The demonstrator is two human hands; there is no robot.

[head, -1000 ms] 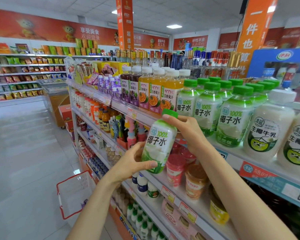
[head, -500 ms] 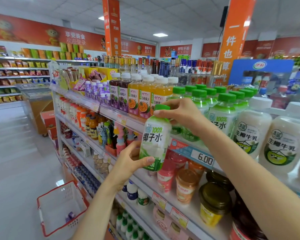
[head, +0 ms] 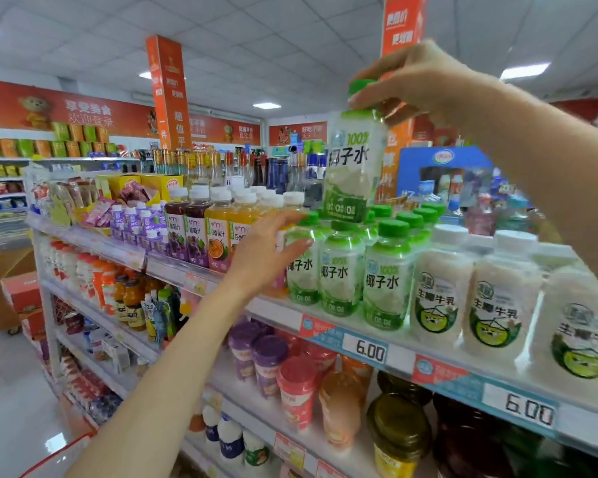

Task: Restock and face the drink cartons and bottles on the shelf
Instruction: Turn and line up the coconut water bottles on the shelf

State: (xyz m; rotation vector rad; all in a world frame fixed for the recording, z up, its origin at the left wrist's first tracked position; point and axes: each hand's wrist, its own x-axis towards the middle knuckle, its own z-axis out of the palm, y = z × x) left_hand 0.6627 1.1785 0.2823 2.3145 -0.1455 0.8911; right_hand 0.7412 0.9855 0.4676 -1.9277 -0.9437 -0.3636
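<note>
The right hand (head: 418, 84) is clenching round the green cap of a clear plastic coconut-water bottle with a green-and-white label (head: 354, 160). It is holding the bottle upright in the air, at twelve o'clock above the row of matching green-capped bottles (head: 342, 270) standing on the white top shelf (head: 280, 313). The lifted bottle's base is hanging right at the caps of the back bottles; I cannot tell whether it is touching them.

The left hand (head: 270, 260) is reaching in from seven o'clock with its fingers stretched out, grasping nothing. Its fingertips are resting against the leftmost bottle of that row.

At nine o'clock from the row, white-capped orange juice bottles (head: 218, 236) are standing just beside it, with dark purple grape juice bottles (head: 187, 236) further along. At three o'clock, milky white bottles with white caps and round green labels (head: 439, 294) are lining up next to the row. A price tag reading 6.00 (head: 370, 351) is sitting on the shelf edge at six o'clock below the row. Foil-lidded red and purple cups (head: 296, 391) are standing on the shelf beneath.
</note>
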